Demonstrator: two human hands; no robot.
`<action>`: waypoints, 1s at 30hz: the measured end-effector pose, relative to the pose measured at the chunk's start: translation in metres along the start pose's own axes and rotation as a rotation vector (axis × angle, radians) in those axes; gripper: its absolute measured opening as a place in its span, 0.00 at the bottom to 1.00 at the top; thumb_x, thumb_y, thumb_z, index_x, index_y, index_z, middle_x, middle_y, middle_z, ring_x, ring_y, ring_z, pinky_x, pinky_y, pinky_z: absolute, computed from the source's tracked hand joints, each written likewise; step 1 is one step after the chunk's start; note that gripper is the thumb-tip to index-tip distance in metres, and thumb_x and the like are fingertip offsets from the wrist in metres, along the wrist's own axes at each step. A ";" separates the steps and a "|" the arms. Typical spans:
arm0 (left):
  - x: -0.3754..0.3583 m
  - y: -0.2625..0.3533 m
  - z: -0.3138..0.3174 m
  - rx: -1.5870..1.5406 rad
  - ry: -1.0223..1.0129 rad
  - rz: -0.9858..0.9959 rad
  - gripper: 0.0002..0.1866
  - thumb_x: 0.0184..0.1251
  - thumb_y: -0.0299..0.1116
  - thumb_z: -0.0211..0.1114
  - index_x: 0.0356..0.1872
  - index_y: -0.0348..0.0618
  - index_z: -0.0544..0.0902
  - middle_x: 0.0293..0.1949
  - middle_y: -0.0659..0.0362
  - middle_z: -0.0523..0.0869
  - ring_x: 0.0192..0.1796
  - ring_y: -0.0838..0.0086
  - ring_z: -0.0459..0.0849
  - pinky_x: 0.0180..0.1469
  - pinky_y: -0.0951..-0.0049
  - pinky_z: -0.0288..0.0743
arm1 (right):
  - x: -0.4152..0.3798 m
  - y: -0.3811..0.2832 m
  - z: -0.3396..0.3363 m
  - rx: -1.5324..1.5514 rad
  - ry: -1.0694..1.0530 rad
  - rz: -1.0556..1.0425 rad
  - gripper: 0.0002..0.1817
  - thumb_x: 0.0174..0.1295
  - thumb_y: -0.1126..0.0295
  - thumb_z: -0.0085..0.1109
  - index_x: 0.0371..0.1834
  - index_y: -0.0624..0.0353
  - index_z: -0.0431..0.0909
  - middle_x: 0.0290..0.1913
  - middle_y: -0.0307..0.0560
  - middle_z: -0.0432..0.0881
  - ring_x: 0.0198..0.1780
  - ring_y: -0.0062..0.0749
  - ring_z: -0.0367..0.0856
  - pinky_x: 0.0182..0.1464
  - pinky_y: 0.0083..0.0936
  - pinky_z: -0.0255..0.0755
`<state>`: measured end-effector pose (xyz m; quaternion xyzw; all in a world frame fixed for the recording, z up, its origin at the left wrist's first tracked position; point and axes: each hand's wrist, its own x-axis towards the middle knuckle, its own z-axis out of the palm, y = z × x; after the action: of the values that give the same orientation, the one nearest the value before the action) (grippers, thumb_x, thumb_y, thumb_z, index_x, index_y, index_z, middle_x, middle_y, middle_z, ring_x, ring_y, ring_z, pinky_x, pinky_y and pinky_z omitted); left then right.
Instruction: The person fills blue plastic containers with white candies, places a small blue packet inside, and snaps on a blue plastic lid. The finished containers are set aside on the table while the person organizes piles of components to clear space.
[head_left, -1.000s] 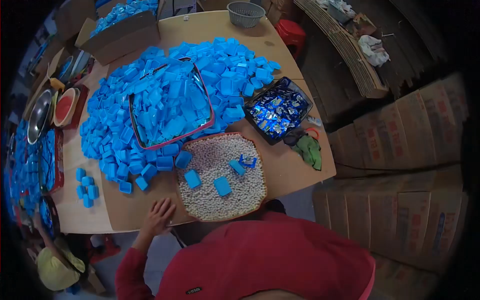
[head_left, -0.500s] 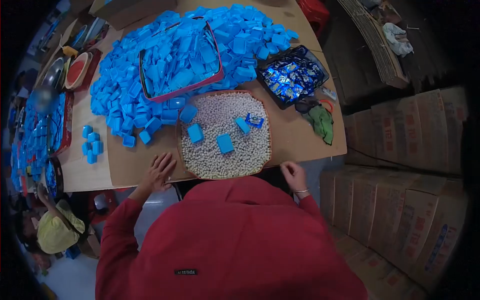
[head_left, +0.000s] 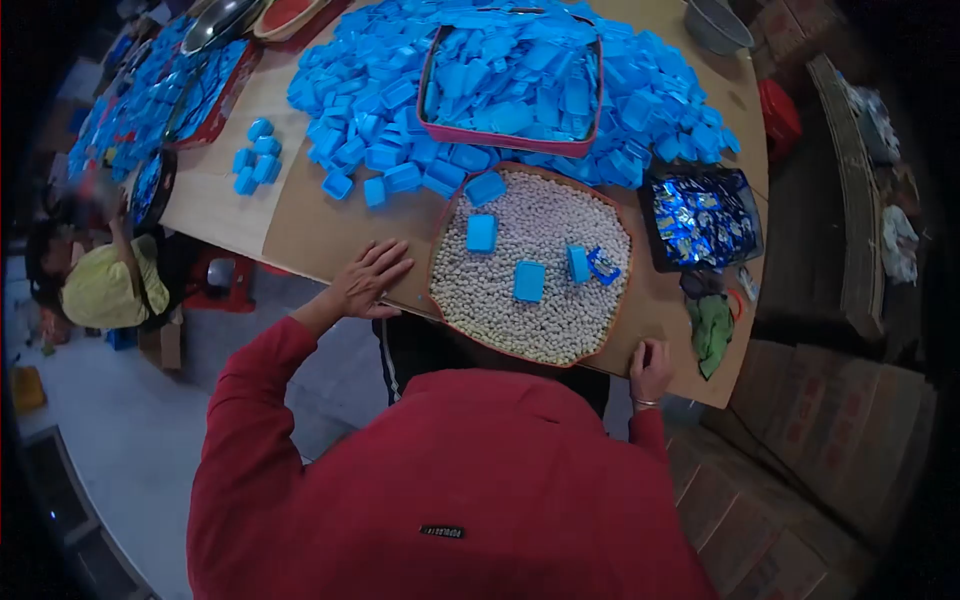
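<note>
My left hand (head_left: 370, 282) lies flat on the cardboard-covered table edge, fingers apart and holding nothing. Between my hands is an orange-rimmed tray (head_left: 436, 262) full of small whitish pellets (head_left: 510, 335). On the pellets rest several small blue plastic boxes, among them one box (head_left: 529, 282) near the middle and another box (head_left: 481, 234) toward the left. A shiny blue packet (head_left: 604, 266) lies by the box on the right. My right hand (head_left: 650, 368) rests at the table edge right of the tray, its fingers curled in with nothing visible in them.
A pink-rimmed container (head_left: 510, 142) of blue pieces stands amid a big heap of blue boxes (head_left: 660, 110). At right are a dark basket (head_left: 752, 240) of shiny packets and a green cloth (head_left: 711, 335). Cartons (head_left: 800, 420) are stacked beyond. A person in yellow (head_left: 115, 285) sits at left.
My head view has turned, so the table and its contents appear shifted right and tilted. Both hands keep their places by the tray, and the boxes on the pellets look unmoved.
</note>
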<state>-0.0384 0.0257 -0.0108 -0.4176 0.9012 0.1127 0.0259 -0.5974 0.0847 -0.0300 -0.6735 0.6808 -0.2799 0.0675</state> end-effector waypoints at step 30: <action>-0.001 -0.013 0.009 0.198 0.014 0.097 0.49 0.53 0.62 0.63 0.73 0.50 0.58 0.74 0.49 0.57 0.75 0.54 0.56 0.73 0.48 0.44 | 0.013 0.005 0.031 -0.123 0.179 0.386 0.16 0.67 0.61 0.56 0.26 0.62 0.71 0.26 0.47 0.69 0.26 0.40 0.71 0.31 0.34 0.66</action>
<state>-0.0282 0.0199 -0.0221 -0.3697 0.9272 0.0211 0.0554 -0.5881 0.0634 -0.0546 -0.5059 0.8162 -0.2784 0.0178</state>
